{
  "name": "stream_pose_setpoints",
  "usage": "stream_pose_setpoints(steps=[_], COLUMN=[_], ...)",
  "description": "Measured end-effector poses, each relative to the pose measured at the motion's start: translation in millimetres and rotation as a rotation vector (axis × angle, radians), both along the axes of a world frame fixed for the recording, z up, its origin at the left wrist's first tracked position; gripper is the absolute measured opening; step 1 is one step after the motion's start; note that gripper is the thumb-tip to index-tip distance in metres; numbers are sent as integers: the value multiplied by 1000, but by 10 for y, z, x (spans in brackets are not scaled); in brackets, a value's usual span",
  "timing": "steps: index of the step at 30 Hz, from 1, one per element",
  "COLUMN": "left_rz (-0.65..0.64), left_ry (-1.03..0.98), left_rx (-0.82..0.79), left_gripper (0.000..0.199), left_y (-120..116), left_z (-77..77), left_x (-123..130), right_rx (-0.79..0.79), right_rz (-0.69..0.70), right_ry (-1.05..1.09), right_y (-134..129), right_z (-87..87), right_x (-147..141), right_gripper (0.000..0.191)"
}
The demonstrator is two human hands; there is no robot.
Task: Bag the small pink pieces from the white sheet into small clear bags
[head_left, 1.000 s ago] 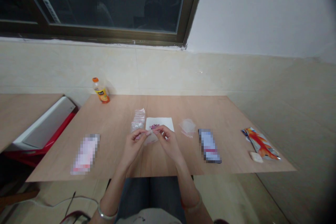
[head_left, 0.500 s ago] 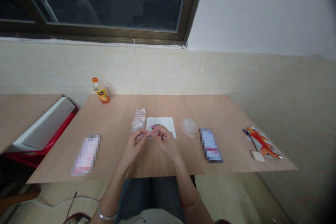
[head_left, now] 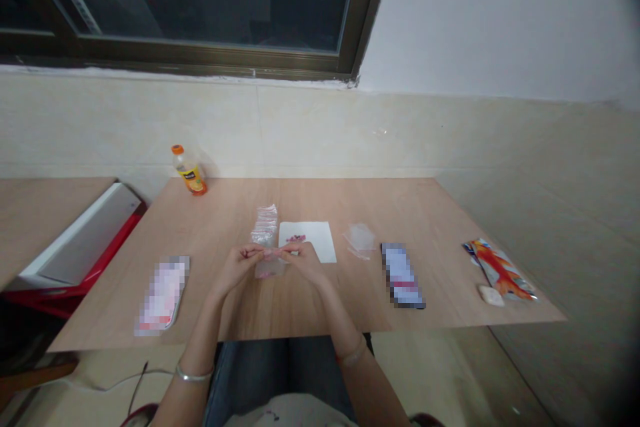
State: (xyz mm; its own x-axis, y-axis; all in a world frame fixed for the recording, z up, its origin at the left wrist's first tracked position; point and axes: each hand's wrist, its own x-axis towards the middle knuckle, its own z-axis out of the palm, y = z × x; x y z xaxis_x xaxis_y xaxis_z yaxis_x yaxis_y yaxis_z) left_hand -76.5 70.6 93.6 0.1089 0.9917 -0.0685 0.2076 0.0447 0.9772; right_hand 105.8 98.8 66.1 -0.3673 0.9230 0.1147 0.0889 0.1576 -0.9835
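Between my hands, just above the wooden table point(head_left: 350, 307), is a small clear plastic bag point(head_left: 270, 268) with a pinkish spot near its bottom. My left hand point(head_left: 242, 267) pinches its upper left edge, and my right hand point(head_left: 302, 260) pinches its upper right edge. Behind it lies a fanned row of clear bags point(head_left: 265, 221). A white sheet point(head_left: 320, 235) lies beside the row, partly behind my right hand, with a little heap of dark pink pieces point(head_left: 296, 238) on it. Farther right are some loose clear bags point(head_left: 360, 240).
A phone point(head_left: 165, 293) lies at the left and another phone point(head_left: 403, 277) at the right. An orange-capped bottle point(head_left: 192, 177) stands at the back left. An orange packet point(head_left: 503, 270) and a white lump point(head_left: 491, 295) lie at the far right.
Both hands have shifted left and spread a little apart. The bag between them now hangs in plain sight, where before it was mostly hidden by the fingers.
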Motion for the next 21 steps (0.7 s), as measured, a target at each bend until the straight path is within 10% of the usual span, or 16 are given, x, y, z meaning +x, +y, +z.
stream_pose_setpoints(steps=[9,21], left_rz=[-100,336], left_ry=[-106,103], left_rx=[-162,96], left_gripper=[38,50], left_y=[376,559], left_z=[-331,-963], left_x=[-339,-239], right_rx=[-95,34], right_rz=[-122,-398], right_ry=[-8,-248], right_y=[376,426], right_z=[-454,-798], right_x=[-460,-608], right_gripper=[16,43])
